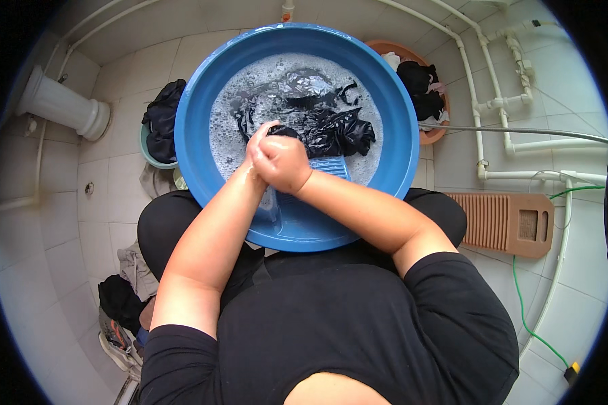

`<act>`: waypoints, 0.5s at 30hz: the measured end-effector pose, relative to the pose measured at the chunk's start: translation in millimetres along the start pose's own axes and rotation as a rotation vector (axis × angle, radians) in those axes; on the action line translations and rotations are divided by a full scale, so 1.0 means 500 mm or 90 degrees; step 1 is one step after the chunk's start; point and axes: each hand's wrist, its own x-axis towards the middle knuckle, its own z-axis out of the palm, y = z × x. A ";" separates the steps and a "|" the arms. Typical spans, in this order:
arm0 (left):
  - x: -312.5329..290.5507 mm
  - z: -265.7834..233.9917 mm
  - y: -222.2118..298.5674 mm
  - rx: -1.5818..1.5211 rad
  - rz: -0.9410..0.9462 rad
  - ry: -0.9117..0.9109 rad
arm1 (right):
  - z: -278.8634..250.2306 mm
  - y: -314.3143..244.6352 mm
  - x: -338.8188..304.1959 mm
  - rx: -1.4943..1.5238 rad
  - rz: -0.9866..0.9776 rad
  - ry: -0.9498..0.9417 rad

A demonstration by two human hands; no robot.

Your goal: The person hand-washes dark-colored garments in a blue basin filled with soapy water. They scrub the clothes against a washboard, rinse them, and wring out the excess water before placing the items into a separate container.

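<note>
A large blue basin (193,128) stands in front of me, holding sudsy water. In it lies a wet, shiny black garment (338,131), partly under the foam, with thin straps or strips at its far right. My left hand (259,147) and my right hand (285,162) press together over the basin's near half, both closed. The garment's near edge runs up to my fingers and is gripped there; the part between my hands is hidden. Beneath my right wrist shows a ribbed blue washboard surface (331,167) sloping into the water.
Left of the basin, a teal tub (148,150) holds dark clothes. An orange basin (442,125) with clothes stands at the far right. A brown washboard (503,223) lies at right, near white pipes (479,135) and a green cord (520,297). Shoes (118,341) and clothes lie at lower left.
</note>
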 end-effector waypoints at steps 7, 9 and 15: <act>-0.068 0.134 0.104 0.263 -0.142 -0.052 | -0.117 0.196 0.057 -0.227 0.409 -0.064; -0.028 0.077 0.086 0.477 0.016 -0.192 | -0.175 0.221 0.046 -0.143 0.326 -0.193; -0.029 0.033 0.109 0.965 0.191 -0.350 | -0.250 0.149 0.009 -0.331 -0.044 -0.507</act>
